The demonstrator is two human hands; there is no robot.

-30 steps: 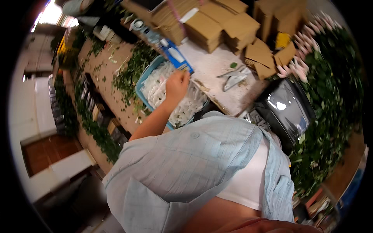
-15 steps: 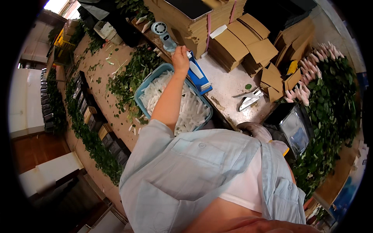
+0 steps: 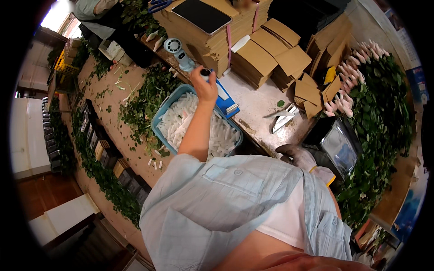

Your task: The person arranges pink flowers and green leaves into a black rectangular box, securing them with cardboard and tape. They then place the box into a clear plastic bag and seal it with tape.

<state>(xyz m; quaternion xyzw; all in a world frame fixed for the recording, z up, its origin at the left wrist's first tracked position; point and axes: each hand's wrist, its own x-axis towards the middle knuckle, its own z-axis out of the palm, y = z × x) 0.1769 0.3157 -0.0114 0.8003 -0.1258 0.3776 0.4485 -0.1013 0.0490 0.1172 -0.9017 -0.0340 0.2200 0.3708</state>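
My left hand [image 3: 204,86] is stretched out over the far edge of a blue basket [image 3: 163,108] that is full of white sleeves. Its fingers are closed around a small white container with a dark round top [image 3: 205,72]. A small pale blue fan [image 3: 175,49] stands just beyond it, and a blue flat box [image 3: 227,103] lies beside the wrist. My right hand [image 3: 296,156], in a grey glove, rests low at the near edge of the worktable [image 3: 257,97]. Whether it holds anything is hidden.
Stacks of flat brown cardboard [image 3: 266,58] fill the back of the table, one with a dark tablet [image 3: 201,16] on top. Metal cutters [image 3: 285,119] lie on the table. Pink buds with green foliage [image 3: 361,77] stand on the right beside a black bin [image 3: 337,144]. Leaves litter the floor [image 3: 135,108].
My left hand has moved from above the basket out to the table edge by the fan and now grips the small container. The view has shifted with my head.
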